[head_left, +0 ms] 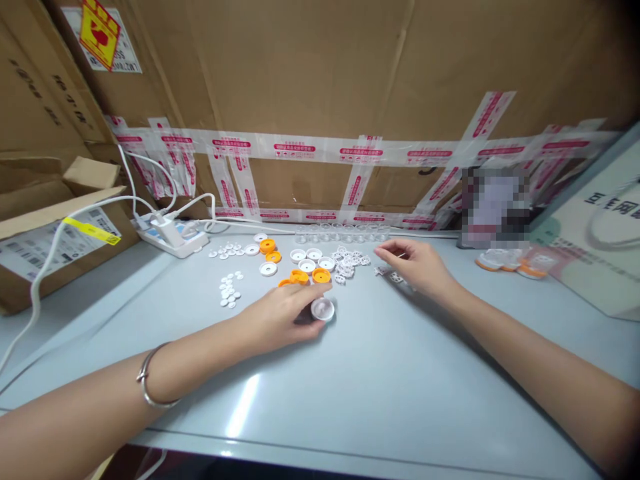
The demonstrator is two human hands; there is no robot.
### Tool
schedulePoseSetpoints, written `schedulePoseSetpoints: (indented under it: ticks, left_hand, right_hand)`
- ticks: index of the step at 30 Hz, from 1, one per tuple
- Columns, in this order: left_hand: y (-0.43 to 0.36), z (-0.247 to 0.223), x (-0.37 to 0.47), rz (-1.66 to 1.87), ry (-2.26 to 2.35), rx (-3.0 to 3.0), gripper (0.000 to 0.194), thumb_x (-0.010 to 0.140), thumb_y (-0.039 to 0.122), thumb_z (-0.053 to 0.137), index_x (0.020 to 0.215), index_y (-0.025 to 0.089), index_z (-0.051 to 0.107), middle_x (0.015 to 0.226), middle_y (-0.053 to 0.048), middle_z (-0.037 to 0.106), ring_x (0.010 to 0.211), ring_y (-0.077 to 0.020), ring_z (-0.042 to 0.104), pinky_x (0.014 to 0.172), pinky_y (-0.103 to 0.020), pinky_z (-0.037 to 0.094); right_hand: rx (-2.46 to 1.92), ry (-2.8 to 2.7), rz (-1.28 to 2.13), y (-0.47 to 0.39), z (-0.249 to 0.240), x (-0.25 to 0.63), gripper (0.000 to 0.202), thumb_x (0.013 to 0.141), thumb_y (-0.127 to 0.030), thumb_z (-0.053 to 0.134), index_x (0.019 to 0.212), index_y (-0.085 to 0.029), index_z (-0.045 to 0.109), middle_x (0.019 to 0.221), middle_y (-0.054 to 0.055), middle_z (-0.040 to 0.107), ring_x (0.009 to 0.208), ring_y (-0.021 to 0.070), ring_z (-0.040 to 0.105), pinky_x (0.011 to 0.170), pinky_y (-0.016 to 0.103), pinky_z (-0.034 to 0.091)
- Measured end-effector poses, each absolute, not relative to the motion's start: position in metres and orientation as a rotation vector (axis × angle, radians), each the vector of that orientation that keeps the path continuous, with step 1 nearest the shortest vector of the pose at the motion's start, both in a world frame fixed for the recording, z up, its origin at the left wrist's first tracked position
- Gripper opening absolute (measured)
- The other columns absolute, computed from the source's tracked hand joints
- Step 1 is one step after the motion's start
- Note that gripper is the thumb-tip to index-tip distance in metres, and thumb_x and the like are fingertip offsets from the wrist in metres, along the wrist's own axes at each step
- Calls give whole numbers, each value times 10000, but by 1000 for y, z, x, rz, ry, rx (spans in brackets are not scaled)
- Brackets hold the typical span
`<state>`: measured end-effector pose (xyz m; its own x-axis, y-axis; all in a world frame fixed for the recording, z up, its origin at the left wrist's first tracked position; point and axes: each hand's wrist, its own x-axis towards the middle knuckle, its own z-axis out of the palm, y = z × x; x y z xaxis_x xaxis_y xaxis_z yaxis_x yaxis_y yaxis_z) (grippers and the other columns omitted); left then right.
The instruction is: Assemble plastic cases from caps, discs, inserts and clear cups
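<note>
My left hand [283,313] holds a small round white cup [323,309] between thumb and fingers, its open side facing up. Something pale and see-through shows inside the cup. To the right, my right hand [413,263] is in a pinch above the table, with a thin piece at its fingertips too small to name. Small patterned white pieces [396,277] lie just under it, and a pile of similar lattice pieces [345,263] sits between the hands. Orange round caps [321,275] and white round caps [307,266] lie behind my left hand.
Small white discs [227,291] lie on the left of the table. Clear cups [343,233] line the back. A power strip [173,237] with white cables and an open carton [60,233] stand at left. Orange-and-white assembled pieces [510,261] lie at right.
</note>
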<state>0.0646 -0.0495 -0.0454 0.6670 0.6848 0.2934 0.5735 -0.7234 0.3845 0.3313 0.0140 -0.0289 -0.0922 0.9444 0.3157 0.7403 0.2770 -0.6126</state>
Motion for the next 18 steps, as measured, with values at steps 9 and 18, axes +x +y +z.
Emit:
schedulePoseSetpoints:
  ticks: [9, 18]
  left_hand:
    - [-51, -40, 62, 845, 946, 2637, 349, 854, 364, 534, 1149, 179, 527, 1103, -88, 651, 973, -195, 613, 831, -310, 485]
    - [-49, -34, 58, 1067, 913, 2623, 224, 852, 267, 546, 1050, 168, 581, 1034, -77, 673, 931, -165, 631, 819, -279, 501]
  right_hand:
    - [-1600, -2297, 404, 32, -25, 368, 281, 709, -424, 633, 879, -205, 680, 859, 62, 647, 754, 199, 592, 669, 308, 441]
    - [-1576, -2134, 529, 22, -30, 347, 214, 691, -392, 655, 693, -184, 606, 729, 39, 638, 686, 175, 583, 625, 293, 435]
